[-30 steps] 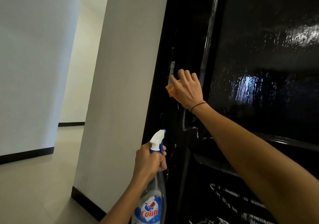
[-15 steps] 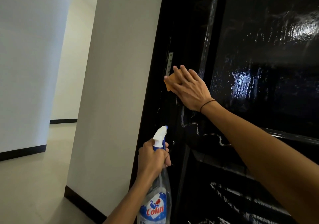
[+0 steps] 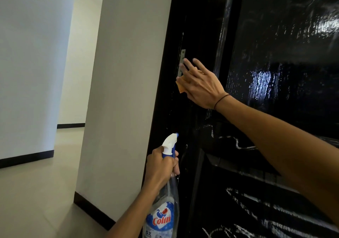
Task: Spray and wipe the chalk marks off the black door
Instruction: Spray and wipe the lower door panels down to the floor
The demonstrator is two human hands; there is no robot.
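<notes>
The glossy black door fills the right side, wet and shiny on its upper panel. White chalk marks run across the middle rail, and more chalk marks cover the lower panel. My right hand presses an orange cloth flat against the door's left stile with straight fingers, just below a metal plate. My left hand grips the neck of a clear spray bottle with a white and blue nozzle, held low near the door edge.
A white wall pillar stands directly left of the black door frame. A hallway with a pale floor and black skirting opens to the left.
My right hand has slid the orange cloth slightly up and to the right along the stile. The spray bottle stays in my left hand at about the same place.
</notes>
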